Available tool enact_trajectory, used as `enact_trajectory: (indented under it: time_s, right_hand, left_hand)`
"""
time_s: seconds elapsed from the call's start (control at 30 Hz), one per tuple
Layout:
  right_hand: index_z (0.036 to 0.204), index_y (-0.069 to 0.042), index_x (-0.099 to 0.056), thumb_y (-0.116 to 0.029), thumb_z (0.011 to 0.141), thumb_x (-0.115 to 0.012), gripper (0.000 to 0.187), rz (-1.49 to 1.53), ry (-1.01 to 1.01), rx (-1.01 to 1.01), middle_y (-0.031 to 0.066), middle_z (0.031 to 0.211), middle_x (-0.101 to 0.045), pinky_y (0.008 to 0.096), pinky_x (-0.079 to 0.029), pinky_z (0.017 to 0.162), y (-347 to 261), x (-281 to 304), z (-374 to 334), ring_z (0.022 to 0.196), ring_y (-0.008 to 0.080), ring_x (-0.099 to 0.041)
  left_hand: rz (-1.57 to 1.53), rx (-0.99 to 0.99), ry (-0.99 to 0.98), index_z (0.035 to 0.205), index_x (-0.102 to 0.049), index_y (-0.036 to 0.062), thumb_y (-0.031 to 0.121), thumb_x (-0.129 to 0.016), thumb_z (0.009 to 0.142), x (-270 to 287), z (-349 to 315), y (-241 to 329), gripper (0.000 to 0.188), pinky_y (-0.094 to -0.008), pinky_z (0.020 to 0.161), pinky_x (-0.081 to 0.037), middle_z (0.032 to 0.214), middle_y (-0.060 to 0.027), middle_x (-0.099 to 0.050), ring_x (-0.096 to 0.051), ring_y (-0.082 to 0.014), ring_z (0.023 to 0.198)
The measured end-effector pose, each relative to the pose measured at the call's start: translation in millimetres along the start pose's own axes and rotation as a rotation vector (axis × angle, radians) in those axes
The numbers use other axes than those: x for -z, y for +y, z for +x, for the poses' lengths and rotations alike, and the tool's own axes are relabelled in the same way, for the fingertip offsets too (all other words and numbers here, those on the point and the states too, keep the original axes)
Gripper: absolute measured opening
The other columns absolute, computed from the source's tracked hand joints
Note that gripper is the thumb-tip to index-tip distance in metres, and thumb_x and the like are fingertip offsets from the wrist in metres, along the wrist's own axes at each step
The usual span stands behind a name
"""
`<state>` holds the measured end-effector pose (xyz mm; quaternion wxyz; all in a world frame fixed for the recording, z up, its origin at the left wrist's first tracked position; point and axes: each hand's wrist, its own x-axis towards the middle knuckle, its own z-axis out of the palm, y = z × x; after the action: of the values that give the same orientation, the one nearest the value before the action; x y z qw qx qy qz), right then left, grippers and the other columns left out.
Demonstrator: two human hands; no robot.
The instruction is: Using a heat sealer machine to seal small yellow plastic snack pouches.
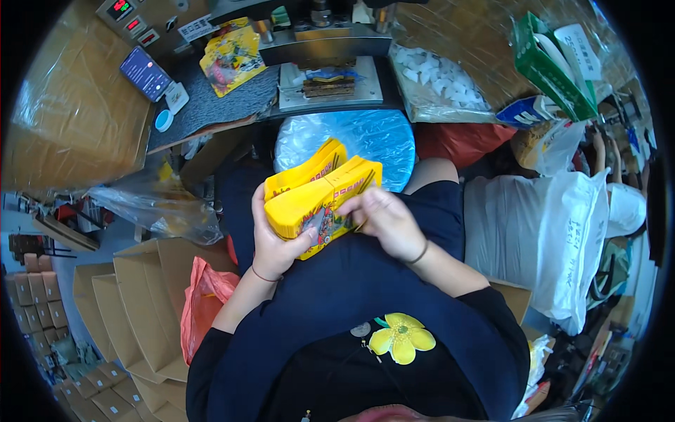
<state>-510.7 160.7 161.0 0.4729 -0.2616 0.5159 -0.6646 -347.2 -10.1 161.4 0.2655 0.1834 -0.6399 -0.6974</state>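
Note:
My left hand [274,243] grips a thick stack of flat yellow printed bags [302,211] above my lap, its thumb pressed across the front face. The stack is parted at the top into two bundles, the rear one [316,165] leaning away from the front one. My right hand [387,221] is at the stack's right side, with curled fingers against the front bag's printed face and lower edge. Its fingertips are partly hidden, so I cannot see how many bags they pinch. Just beyond the stack is a round stool [344,137] wrapped in blue-tinted plastic.
A bench machine [323,46] with a metal plate stands ahead. To its left lie another yellow bag [232,60] and a phone [145,74]; to its right, a tray of small white pieces [439,81] and a green box [552,67]. Cardboard boxes [140,302] flank me on the left, a white sack [541,232] on the right.

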Motion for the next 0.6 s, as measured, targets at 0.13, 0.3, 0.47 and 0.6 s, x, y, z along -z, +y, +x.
enact_trajectory:
  time_s: [0.13, 0.3, 0.47, 0.6]
  right_hand:
    - [0.102, -0.008, -0.058, -0.041, 0.108, -0.042, 0.037, 0.193, -0.126, -0.012, -0.0006, 0.082, -0.047, 0.0181, -0.028, 0.055, -7, -13, -2, 0.064, 0.0053, -0.035]
    - [0.089, -0.012, -0.044, -0.039, 0.107, -0.043, 0.033, 0.37, -0.329, -0.064, -0.0015, 0.075, -0.042, 0.022, -0.026, 0.052, -20, 2, -8, 0.061, 0.0075, -0.032]
    - [0.092, -0.01, -0.047, -0.038, 0.105, -0.049, 0.031, 0.262, -0.071, 0.19, -0.0012, 0.067, -0.041, 0.0248, -0.03, 0.049, -44, 52, -25, 0.054, 0.0084, -0.033]
    - [0.091, -0.011, -0.046, -0.035, 0.107, -0.045, 0.029, 0.159, 0.278, 0.513, 0.0005, 0.065, -0.044, 0.0269, -0.03, 0.042, -80, 102, -36, 0.051, 0.0112, -0.039]
  left_hand:
    - [0.221, -0.228, -0.018, 0.146, -0.021, 0.004, 0.004, -0.081, 0.068, 0, 5, 12, 0.098, -0.037, 0.108, -0.041, 0.133, -0.0127, -0.045, -0.05, -0.0241, 0.125]
    - [0.334, -0.367, -0.073, 0.143, -0.021, 0.0048, 0.007, -0.082, 0.069, -9, 10, 26, 0.096, -0.0361, 0.105, -0.042, 0.13, -0.0123, -0.044, -0.052, -0.0237, 0.122]
    - [0.291, -0.256, -0.115, 0.145, -0.019, 0.0058, 0.011, -0.083, 0.068, -7, 7, 25, 0.1, -0.0385, 0.108, -0.039, 0.132, -0.0125, -0.044, -0.052, -0.0254, 0.122]
    - [0.151, -0.054, -0.107, 0.149, -0.018, 0.0041, 0.012, -0.081, 0.067, 18, -3, 13, 0.103, -0.0397, 0.111, -0.036, 0.134, -0.0135, -0.046, -0.048, -0.0251, 0.127]
